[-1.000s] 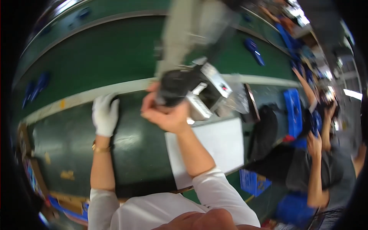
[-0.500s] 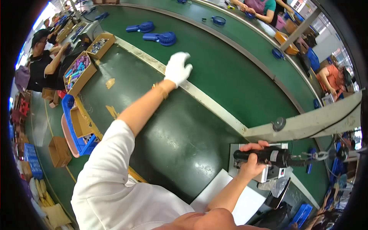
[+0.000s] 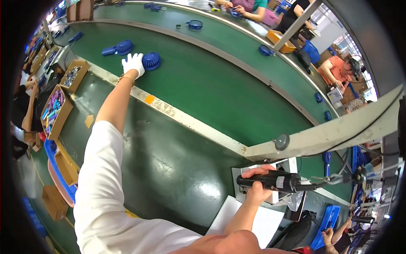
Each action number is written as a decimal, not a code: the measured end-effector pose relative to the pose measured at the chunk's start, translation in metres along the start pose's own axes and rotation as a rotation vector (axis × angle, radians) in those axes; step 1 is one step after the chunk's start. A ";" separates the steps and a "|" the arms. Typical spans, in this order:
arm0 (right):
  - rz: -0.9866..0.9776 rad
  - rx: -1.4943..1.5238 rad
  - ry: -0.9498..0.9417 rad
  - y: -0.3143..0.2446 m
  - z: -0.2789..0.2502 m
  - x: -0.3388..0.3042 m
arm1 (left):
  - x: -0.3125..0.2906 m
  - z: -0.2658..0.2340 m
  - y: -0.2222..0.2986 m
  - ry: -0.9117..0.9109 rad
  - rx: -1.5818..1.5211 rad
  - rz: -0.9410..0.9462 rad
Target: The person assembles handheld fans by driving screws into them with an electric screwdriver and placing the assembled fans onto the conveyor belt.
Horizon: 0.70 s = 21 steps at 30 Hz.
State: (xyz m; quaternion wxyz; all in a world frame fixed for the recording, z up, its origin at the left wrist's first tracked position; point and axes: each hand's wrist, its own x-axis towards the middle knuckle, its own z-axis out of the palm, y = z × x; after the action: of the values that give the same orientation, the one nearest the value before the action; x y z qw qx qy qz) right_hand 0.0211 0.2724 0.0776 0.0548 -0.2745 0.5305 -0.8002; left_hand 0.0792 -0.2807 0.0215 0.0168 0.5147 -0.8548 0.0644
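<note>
Since half a second back the left hand (image 3: 133, 63), in its white glove, has stretched further out across the green conveyor belt (image 3: 220, 80) and is now right against a round blue plastic fan head (image 3: 151, 61), fingers spread loosely toward it. Can't tell if it's actually got a grip yet, looks more like touching than holding. Another blue handheld fan (image 3: 117, 48) lies just beyond it on the belt.

Right hand (image 3: 256, 186) hasn't budged, bare and wrapped tight round a black cylindrical power screwdriver (image 3: 270, 182) with a cable running off to the right, sitting over the small grey fixture (image 3: 279, 194) beside the white sheet (image 3: 253, 220) on the near bench.

My read on progress: pretty early in the cycle. Fan is reached but not picked up, nothing is in the fixture as far as I can see, so bringing it over and the screwing are all left
</note>
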 end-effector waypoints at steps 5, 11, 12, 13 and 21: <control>-0.013 0.063 -0.036 0.003 -0.001 0.001 | -0.039 -0.022 0.023 -0.055 -0.159 0.341; 0.033 0.110 0.041 -0.019 0.008 -0.001 | -0.190 -0.064 0.086 -0.098 -0.731 0.687; -0.016 0.037 0.045 -0.027 0.007 -0.002 | -0.222 -0.075 0.096 -0.281 -0.906 0.622; -0.083 0.021 0.047 -0.031 0.005 -0.004 | -0.248 -0.060 0.098 -0.411 -1.276 0.602; -0.184 0.007 0.127 -0.032 0.004 -0.008 | -0.393 -0.061 0.127 -1.282 -2.003 -0.007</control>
State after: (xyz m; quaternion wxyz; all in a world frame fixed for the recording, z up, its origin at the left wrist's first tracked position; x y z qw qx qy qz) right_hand 0.0363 0.2862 0.1036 -0.0519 -0.2706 0.5027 -0.8193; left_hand 0.1492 0.1311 0.0332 -0.0191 0.2133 -0.3757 -0.9017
